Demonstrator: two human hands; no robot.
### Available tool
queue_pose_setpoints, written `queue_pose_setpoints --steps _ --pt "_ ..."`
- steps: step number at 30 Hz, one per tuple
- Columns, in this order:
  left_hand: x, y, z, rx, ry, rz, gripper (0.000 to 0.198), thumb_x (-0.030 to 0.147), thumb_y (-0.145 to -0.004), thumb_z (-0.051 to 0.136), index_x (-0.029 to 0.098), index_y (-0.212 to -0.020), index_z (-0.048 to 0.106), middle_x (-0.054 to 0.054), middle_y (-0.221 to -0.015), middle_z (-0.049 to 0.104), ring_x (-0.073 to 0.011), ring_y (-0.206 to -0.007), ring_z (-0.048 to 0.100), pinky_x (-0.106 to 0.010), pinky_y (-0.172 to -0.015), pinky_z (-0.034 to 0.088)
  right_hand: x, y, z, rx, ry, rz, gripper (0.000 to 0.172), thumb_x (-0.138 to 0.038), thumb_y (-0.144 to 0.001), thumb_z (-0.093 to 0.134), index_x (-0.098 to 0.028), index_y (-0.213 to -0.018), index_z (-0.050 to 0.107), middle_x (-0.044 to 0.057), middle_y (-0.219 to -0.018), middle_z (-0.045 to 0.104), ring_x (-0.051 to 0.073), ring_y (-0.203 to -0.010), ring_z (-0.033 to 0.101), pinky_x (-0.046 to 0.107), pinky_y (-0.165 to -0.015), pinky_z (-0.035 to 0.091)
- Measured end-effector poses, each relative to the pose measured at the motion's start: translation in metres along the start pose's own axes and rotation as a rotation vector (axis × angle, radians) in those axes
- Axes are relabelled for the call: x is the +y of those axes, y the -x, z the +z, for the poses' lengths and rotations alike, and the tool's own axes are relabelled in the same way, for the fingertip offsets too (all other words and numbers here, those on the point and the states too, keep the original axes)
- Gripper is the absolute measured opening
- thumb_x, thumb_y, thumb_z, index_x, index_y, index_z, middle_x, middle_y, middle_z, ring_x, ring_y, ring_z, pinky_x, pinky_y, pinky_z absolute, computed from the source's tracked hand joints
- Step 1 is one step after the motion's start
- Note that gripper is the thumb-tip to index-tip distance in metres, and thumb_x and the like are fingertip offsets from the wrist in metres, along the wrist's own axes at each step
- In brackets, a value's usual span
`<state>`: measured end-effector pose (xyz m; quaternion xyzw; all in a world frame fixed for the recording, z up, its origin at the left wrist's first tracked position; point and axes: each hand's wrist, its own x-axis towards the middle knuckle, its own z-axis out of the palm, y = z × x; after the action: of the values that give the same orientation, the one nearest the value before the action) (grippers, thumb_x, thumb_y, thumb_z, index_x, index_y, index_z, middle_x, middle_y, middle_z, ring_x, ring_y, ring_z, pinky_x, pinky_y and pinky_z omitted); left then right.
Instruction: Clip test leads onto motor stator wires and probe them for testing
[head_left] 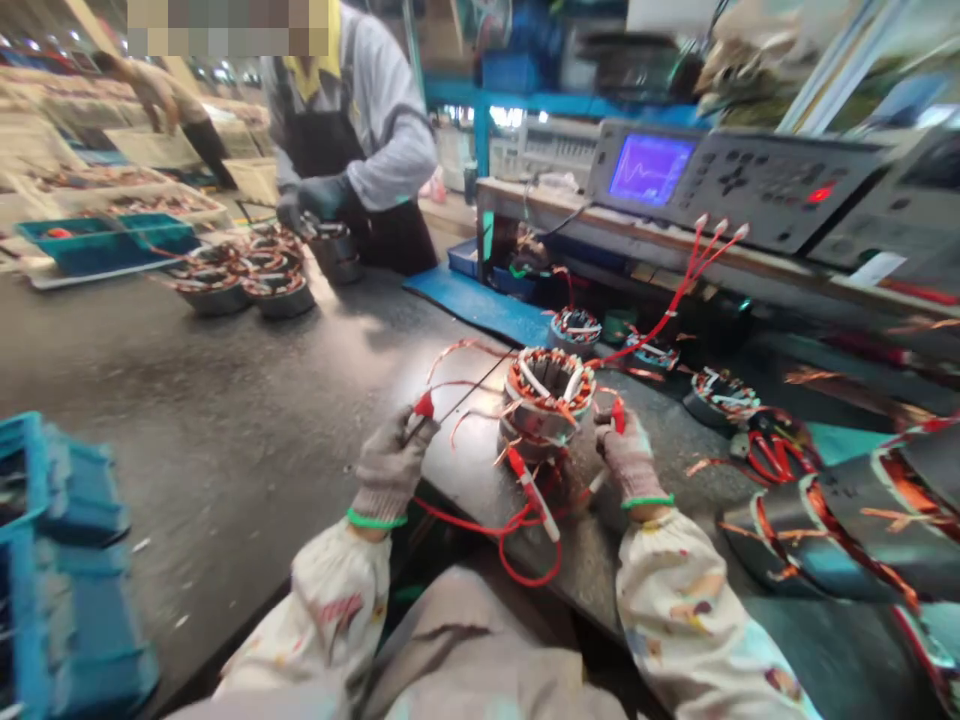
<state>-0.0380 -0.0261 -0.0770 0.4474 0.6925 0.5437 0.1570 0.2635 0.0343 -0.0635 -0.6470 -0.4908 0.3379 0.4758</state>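
Before me stands a motor stator (549,425), a steel ring with copper windings and white sleeves, seemingly stacked on another. My left hand (394,460), in a grey knit glove, is closed around a red alligator clip (424,404), left of the stator. A thin dark rod (474,388) slants from that hand towards the stator; whether the hand grips it I cannot tell. To the stator's right, my gloved right hand (628,456) pinches another red clip (618,414) near a winding lead. A third red clip (517,464) with a white-ended lead hangs at the stator's front.
A tester with a lit waveform screen (651,170) sits on a shelf, red cables (679,295) running down. Right are more stators (721,397), red-handled pliers (776,448) and large cores (847,520). Left are blue bins (82,560). Across the table, a gloved co-worker (367,130) handles stators.
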Motion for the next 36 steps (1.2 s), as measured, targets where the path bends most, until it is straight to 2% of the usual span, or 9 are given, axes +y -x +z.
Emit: queue_pose_setpoints --steps 4,7,9,12,17,21,26,30,36 --pt "-0.017 0.015 -0.016 -0.203 -0.172 -0.016 0.038 0.052 -0.075 0.064 0.023 -0.098 0.07 -0.001 -0.071 0.069 -0.0192 -0.064 0.062 -0.028 -0.061 0.045 -0.007 0.059 -0.018 -0.162 0.04 0.007 0.026 -0.043 -0.067 0.073 -0.022 -0.076 0.062 -0.003 -0.065 0.06 0.015 -0.059 0.053 0.027 -0.058 0.045" --pt "-0.032 0.028 -0.017 -0.362 -0.166 -0.099 0.029 0.049 -0.071 0.069 0.025 -0.087 0.072 -0.002 -0.073 0.072 -0.0217 -0.068 0.065 -0.03 -0.065 0.047 -0.01 0.096 -0.01 -0.354 0.007 -0.033 0.032 -0.049 -0.072 0.075 -0.022 -0.088 0.068 0.002 -0.079 0.071 0.018 -0.068 0.062 0.03 -0.066 0.051" --pt "-0.037 0.033 -0.007 -0.345 0.004 -0.137 0.028 0.045 -0.065 0.075 0.025 -0.085 0.073 -0.003 -0.079 0.074 -0.0235 -0.076 0.067 -0.032 -0.071 0.05 -0.012 0.106 0.007 -0.385 0.056 -0.057 0.037 -0.051 -0.074 0.073 -0.023 -0.098 0.07 0.004 -0.086 0.074 0.021 -0.074 0.066 0.032 -0.071 0.052" --pt "-0.035 0.034 0.014 -0.268 0.283 -0.183 0.033 0.044 -0.063 0.081 0.023 -0.086 0.071 -0.003 -0.079 0.073 -0.0212 -0.074 0.067 -0.03 -0.069 0.051 -0.018 0.101 0.024 -0.407 0.173 -0.073 0.032 -0.052 -0.072 0.071 -0.024 -0.087 0.072 0.005 -0.078 0.072 0.023 -0.075 0.065 0.033 -0.07 0.051" --pt "-0.031 0.029 0.03 -0.272 0.447 -0.281 0.044 0.056 -0.069 0.077 0.018 -0.089 0.066 -0.001 -0.068 0.066 -0.0098 -0.046 0.048 -0.023 -0.045 0.039 -0.008 0.091 -0.01 -0.638 0.038 0.107 0.029 -0.047 -0.071 0.073 -0.02 -0.083 0.071 0.001 -0.075 0.069 0.017 -0.066 0.058 0.029 -0.06 0.047" --pt "-0.035 0.025 0.033 -0.271 0.503 -0.323 0.047 0.057 -0.069 0.078 0.017 -0.088 0.063 0.0 -0.067 0.065 -0.0064 -0.045 0.045 -0.02 -0.042 0.035 0.012 0.096 -0.026 -0.545 0.168 0.236 0.036 -0.05 -0.069 0.074 -0.017 -0.081 0.072 0.001 -0.069 0.068 0.016 -0.062 0.055 0.029 -0.057 0.044" --pt "-0.034 0.026 0.038 -0.23 0.544 -0.362 0.04 0.049 -0.069 0.081 0.017 -0.084 0.063 0.001 -0.069 0.067 -0.0044 -0.043 0.045 -0.017 -0.04 0.032 0.014 0.093 -0.006 -0.488 0.273 0.131 0.028 -0.046 -0.067 0.076 -0.02 -0.078 0.075 0.004 -0.072 0.072 0.021 -0.068 0.062 0.034 -0.069 0.05" --pt "-0.035 0.028 0.039 -0.203 0.565 -0.361 0.039 0.047 -0.067 0.082 0.017 -0.083 0.063 0.001 -0.068 0.067 -0.0039 -0.042 0.044 -0.017 -0.041 0.035 0.015 0.085 -0.015 -0.523 0.203 0.105 0.036 -0.053 -0.071 0.074 -0.021 -0.087 0.077 0.004 -0.08 0.075 0.022 -0.073 0.065 0.034 -0.069 0.051" --pt "-0.034 0.028 0.041 -0.147 0.567 -0.42 0.044 0.047 -0.062 0.085 0.017 -0.088 0.064 0.001 -0.069 0.069 -0.0053 -0.043 0.047 -0.017 -0.04 0.039 0.029 0.024 -0.007 -0.078 0.159 0.128 0.031 -0.041 -0.065 0.07 -0.021 -0.089 0.072 0.004 -0.089 0.073 0.025 -0.09 0.062 0.036 -0.084 0.048"
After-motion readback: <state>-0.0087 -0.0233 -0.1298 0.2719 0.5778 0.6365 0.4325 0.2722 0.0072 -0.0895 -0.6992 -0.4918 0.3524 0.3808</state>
